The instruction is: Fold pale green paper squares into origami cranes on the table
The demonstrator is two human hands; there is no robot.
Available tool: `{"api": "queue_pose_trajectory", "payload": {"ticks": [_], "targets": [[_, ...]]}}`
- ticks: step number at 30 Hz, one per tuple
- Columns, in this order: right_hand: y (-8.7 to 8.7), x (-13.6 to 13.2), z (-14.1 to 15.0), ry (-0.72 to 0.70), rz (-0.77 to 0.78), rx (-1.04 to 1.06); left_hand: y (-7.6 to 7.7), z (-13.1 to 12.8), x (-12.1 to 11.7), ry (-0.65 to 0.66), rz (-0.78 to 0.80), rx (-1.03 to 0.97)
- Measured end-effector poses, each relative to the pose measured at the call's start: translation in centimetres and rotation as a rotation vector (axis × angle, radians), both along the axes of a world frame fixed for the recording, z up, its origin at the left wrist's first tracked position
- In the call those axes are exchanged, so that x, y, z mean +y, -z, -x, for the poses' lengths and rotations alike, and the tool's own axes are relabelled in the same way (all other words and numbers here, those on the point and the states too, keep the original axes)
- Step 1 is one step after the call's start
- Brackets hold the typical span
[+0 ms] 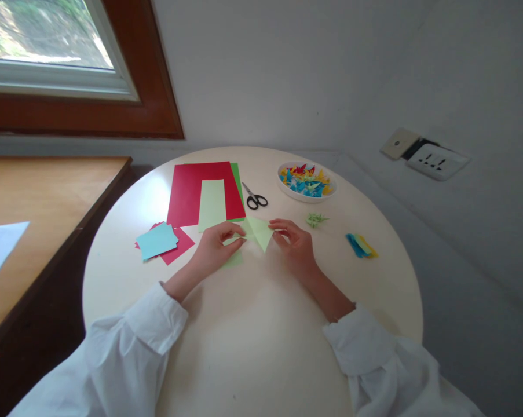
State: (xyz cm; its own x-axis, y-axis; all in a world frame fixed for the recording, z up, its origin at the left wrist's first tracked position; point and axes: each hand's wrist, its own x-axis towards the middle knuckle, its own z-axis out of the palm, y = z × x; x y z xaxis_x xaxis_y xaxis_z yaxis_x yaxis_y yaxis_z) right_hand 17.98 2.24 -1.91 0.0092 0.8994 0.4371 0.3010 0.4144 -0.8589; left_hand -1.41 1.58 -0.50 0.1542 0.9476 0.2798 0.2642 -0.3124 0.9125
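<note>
A light green sheet of origami paper (260,233), partly folded with a point toward me, is held up between my two hands over the round table. My left hand (215,248) pinches its left side between thumb and fingers. On the other side, my right hand (295,246) grips the right corner with closed fingertips. Another pale green piece (233,259) lies on the table, partly covered by my left hand. Just beyond that hand, a pale green strip (212,200) rests on large red paper (185,194).
Scissors (255,198) lie beyond my hands. A white dish (308,198) holds several colourful folded paper pieces. Small green folded pieces (315,219) and blue-and-yellow papers (360,245) lie right. Light blue squares (157,240) sit on red ones at left. A wooden desk (48,191) stands left.
</note>
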Motion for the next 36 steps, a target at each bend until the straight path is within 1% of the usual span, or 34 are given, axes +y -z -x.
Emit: {"api": "queue_pose_trajectory", "payload": {"ticks": [4,10,21,29,36], "targets": [[0.2,0.1,0.0,-0.032,0.046,0.065,0.0,0.0,0.1,-0.001,0.041,-0.027],[0.3,0.0,0.3,-0.047,0.070,0.071,0.1,0.1,0.2,-0.009,0.058,-0.012],[-0.3,-0.6,0.4,-0.035,0.053,-0.087,0.1,0.0,0.2,-0.001,0.001,0.079],[-0.4,-1.0,0.7,-0.066,0.017,-0.152,0.0,-0.1,-0.1,0.032,-0.039,0.174],[-0.3,-1.2,0.7,-0.080,-0.013,-0.181,0.1,0.0,-0.2,0.037,-0.073,0.210]]}}
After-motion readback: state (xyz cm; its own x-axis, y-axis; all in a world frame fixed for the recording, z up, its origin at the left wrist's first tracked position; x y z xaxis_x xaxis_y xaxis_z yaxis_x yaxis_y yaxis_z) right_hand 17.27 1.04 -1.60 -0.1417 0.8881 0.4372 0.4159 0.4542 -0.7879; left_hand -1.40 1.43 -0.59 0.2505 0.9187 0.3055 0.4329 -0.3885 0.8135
